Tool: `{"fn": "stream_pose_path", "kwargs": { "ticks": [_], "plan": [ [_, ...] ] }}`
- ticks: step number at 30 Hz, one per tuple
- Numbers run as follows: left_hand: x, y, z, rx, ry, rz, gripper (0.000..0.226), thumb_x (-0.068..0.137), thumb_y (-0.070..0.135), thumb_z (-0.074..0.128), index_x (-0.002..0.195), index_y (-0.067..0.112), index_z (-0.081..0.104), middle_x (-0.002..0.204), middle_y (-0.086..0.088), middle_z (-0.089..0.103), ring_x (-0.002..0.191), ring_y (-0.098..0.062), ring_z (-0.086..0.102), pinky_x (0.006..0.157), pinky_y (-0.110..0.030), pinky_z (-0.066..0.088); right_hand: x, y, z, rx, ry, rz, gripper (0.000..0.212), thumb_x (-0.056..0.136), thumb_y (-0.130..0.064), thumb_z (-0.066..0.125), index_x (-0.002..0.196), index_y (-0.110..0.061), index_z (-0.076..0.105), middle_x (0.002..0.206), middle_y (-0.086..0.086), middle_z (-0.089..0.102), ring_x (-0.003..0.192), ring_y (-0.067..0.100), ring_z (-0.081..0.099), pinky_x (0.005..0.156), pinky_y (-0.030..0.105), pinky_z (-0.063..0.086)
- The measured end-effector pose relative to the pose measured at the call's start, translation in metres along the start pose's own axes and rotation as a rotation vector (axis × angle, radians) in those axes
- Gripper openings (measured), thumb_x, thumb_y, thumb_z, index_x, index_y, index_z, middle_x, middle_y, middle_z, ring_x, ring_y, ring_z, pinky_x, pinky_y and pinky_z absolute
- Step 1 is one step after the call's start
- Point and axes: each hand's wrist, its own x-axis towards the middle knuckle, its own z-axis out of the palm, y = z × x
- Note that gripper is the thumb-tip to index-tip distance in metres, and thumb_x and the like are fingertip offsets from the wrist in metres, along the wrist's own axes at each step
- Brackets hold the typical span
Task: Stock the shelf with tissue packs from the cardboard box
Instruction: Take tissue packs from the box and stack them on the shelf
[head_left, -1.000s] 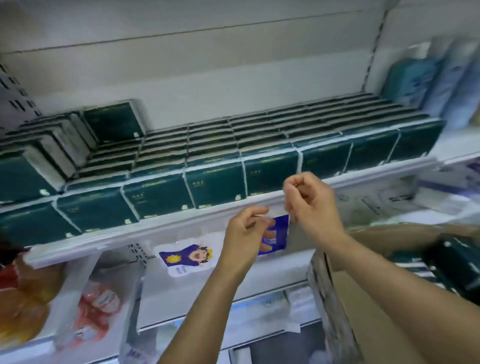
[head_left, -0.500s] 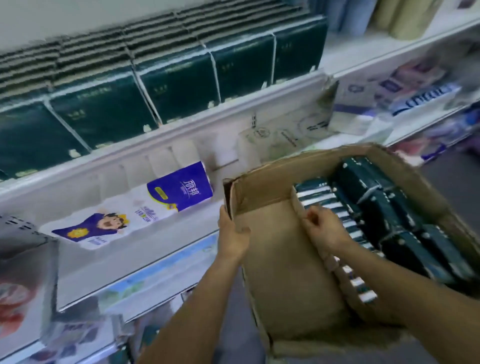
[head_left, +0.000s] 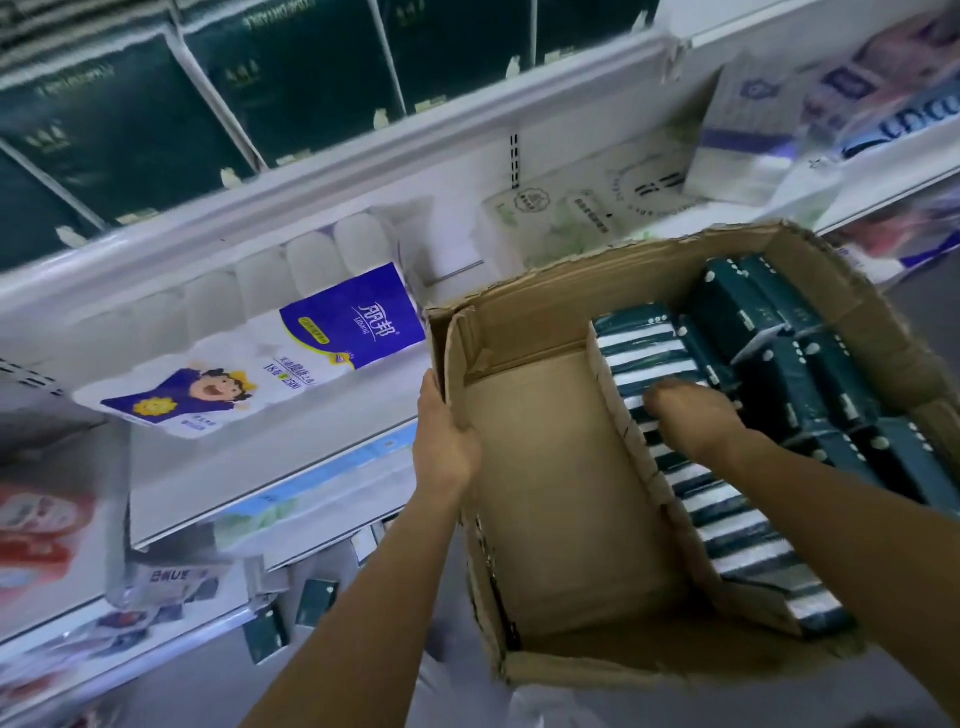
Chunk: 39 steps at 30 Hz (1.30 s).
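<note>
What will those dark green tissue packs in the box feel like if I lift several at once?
Likely light and squashy: the tissue packs are film-wrapped blocks. The shiny wrap looks slippery, and they stand loose on edge in a row, so several lifted together may fan apart unless squeezed end to end. Flat sides: rolling seems unlikely.

Brown box, dark green packs, white shelf.
The cardboard box (head_left: 561, 322) is plain brown; the tissue packs (head_left: 727, 525) inside are dark green, their edges giving white-and-green stripes. The shelf (head_left: 363, 150) is white, and the roll pack (head_left: 291, 358) is white with a blue label.
</note>
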Motion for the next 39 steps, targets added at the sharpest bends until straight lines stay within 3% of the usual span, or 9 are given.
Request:
{"fn": "stream_pose_path", "kwargs": {
  "ticks": [5, 8, 12, 16, 21, 27, 31, 35, 39],
  "plan": [
    [0.003, -0.003, 0.001, -0.017, 0.009, -0.019, 0.058, 0.092, 0.012, 0.052, 0.144, 0.029, 0.031, 0.142, 0.001, 0.046, 0.122, -0.024, 0.05, 0.093, -0.03, 0.037, -0.005, 0.004, 0.003, -0.189, -0.049, -0.079, 0.042, 0.086, -0.02, 0.06, 0.126, -0.018, 0.05, 0.129, 0.003, 0.048, 0.124, 0.022, 0.043, 0.093, 0.034, 0.042],
    [0.003, -0.002, 0.003, -0.012, 0.013, -0.022, 0.058, 0.093, 0.012, 0.051, 0.145, 0.028, 0.03, 0.143, 0.0, 0.045, 0.124, -0.024, 0.049, 0.092, -0.03, 0.037, -0.004, 0.004, 0.007, -0.244, -0.059, -0.08, 0.044, 0.088, -0.016, 0.057, 0.131, -0.018, 0.048, 0.133, 0.004, 0.045, 0.126, 0.023, 0.041, 0.094, 0.035, 0.043],
    [0.003, -0.004, 0.003, -0.018, 0.013, -0.048, 0.061, 0.094, 0.008, 0.046, 0.147, 0.031, 0.027, 0.143, 0.0, 0.046, 0.123, -0.025, 0.051, 0.095, -0.033, 0.041, -0.004, 0.004, 0.009, -0.213, -0.035, -0.034, 0.037, 0.088, -0.004, 0.055, 0.122, -0.018, 0.055, 0.125, 0.001, 0.049, 0.121, 0.021, 0.043, 0.083, 0.033, 0.051],
    [0.004, -0.005, 0.0, -0.014, 0.01, -0.035, 0.059, 0.095, 0.013, 0.05, 0.147, 0.03, 0.027, 0.144, 0.0, 0.045, 0.125, -0.024, 0.049, 0.099, -0.035, 0.04, -0.01, 0.001, 0.015, -0.248, 0.031, -0.052, 0.032, 0.092, -0.008, 0.049, 0.123, -0.019, 0.049, 0.126, -0.001, 0.048, 0.123, 0.019, 0.04, 0.07, 0.029, 0.041],
    [0.001, -0.009, 0.001, -0.018, 0.01, -0.031, 0.06, 0.094, 0.01, 0.048, 0.147, 0.032, 0.027, 0.141, 0.001, 0.048, 0.121, -0.023, 0.052, 0.093, -0.032, 0.042, -0.01, 0.007, 0.014, -0.341, 0.056, -0.128, 0.033, 0.093, -0.011, 0.047, 0.124, -0.022, 0.052, 0.127, -0.004, 0.052, 0.122, 0.017, 0.045, 0.091, 0.029, 0.04],
    [0.002, -0.008, 0.002, -0.011, 0.012, -0.058, 0.063, 0.093, 0.006, 0.044, 0.148, 0.032, 0.025, 0.14, 0.002, 0.05, 0.119, -0.025, 0.054, 0.098, -0.041, 0.047, -0.005, 0.001, 0.009, -0.449, 0.06, -0.187, 0.033, 0.094, -0.031, 0.049, 0.126, -0.024, 0.052, 0.129, -0.003, 0.052, 0.123, 0.017, 0.043, 0.095, 0.034, 0.035],
    [0.0, -0.007, 0.002, -0.012, 0.02, -0.048, 0.063, 0.094, 0.005, 0.044, 0.148, 0.032, 0.025, 0.142, 0.002, 0.047, 0.12, -0.024, 0.052, 0.097, -0.038, 0.047, -0.004, 0.0, 0.002, -0.443, 0.04, -0.221, 0.033, 0.094, -0.033, 0.049, 0.127, -0.029, 0.052, 0.13, -0.006, 0.053, 0.124, 0.017, 0.04, 0.096, 0.035, 0.032],
    [0.001, -0.008, -0.005, -0.033, -0.005, -0.056, 0.062, 0.094, 0.004, 0.046, 0.147, 0.03, 0.027, 0.142, 0.0, 0.048, 0.121, -0.024, 0.051, 0.099, -0.039, 0.047, -0.01, 0.005, -0.004, -0.265, 0.135, -0.264, 0.025, 0.093, -0.036, 0.047, 0.115, -0.033, 0.058, 0.12, -0.01, 0.056, 0.116, 0.013, 0.042, 0.09, 0.03, 0.032],
    [0.004, -0.007, -0.014, -0.048, -0.033, -0.055, 0.055, 0.095, 0.011, 0.051, 0.145, 0.024, 0.031, 0.142, -0.004, 0.047, 0.125, -0.025, 0.049, 0.102, -0.038, 0.043, -0.02, 0.006, -0.028, 0.228, 0.343, -0.228, 0.019, 0.089, -0.032, 0.062, 0.106, -0.025, 0.065, 0.108, -0.006, 0.063, 0.107, 0.018, 0.05, 0.081, 0.028, 0.031]
  ]
}}
